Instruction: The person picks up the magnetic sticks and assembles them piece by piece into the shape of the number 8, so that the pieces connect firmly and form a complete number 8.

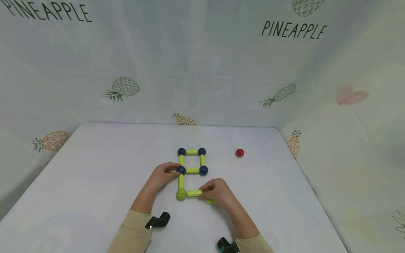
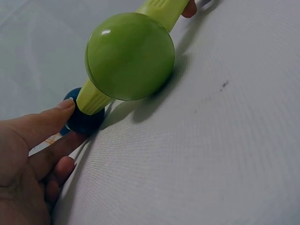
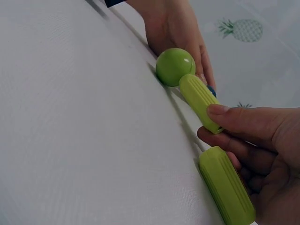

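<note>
A flat frame of yellow-green rods and dark blue balls lies on the table, its upper part a square with a ball at each corner. My left hand [image 1: 162,174] pinches the near-left blue ball [image 2: 86,123] between thumb and fingers. From that ball a rod [image 1: 181,181] runs toward me to a larger green ball [image 1: 181,194]. With thumb and fingertips my right hand [image 1: 218,192] grips another rod [image 3: 199,99], whose far end meets the green ball. Just below the right hand lies a loose rod [image 3: 227,187], partly hidden by the hand in the head view.
A red ball [image 1: 239,153] sits apart at the far right of the white table [image 1: 110,158]. A pineapple-printed cloth [image 1: 202,70] hangs behind the table and along its sides.
</note>
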`<state>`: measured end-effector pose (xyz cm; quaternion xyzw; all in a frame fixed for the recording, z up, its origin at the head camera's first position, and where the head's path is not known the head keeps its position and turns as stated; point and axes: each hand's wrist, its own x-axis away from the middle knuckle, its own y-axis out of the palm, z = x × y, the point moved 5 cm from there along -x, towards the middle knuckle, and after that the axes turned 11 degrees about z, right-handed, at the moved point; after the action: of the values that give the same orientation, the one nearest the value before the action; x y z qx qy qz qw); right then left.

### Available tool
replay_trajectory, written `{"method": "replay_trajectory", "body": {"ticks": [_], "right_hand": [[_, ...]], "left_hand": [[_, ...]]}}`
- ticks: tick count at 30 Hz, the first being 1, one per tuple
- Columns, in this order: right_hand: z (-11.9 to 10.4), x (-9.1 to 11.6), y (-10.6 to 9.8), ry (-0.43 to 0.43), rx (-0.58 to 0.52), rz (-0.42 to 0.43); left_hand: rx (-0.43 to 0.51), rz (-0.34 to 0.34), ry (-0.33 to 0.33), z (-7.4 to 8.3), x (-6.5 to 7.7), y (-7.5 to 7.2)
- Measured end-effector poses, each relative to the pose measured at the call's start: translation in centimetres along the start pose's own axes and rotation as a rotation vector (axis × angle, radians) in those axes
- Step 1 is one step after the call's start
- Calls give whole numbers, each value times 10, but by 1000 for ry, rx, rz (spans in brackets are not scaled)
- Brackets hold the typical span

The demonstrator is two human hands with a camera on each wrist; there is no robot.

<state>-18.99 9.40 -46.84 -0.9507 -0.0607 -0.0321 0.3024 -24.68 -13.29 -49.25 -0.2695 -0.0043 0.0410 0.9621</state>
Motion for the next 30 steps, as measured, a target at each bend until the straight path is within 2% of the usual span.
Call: {"method": "replay_trajectory", "body": {"ticks": [22,30], "right_hand": [[-4,1,5,-26,-2,-17],[-4,2,5,-8,3,-16]], "left_hand": [[19,1,7,2,0,0],[21,-21,-36,5,4,-1]]}}
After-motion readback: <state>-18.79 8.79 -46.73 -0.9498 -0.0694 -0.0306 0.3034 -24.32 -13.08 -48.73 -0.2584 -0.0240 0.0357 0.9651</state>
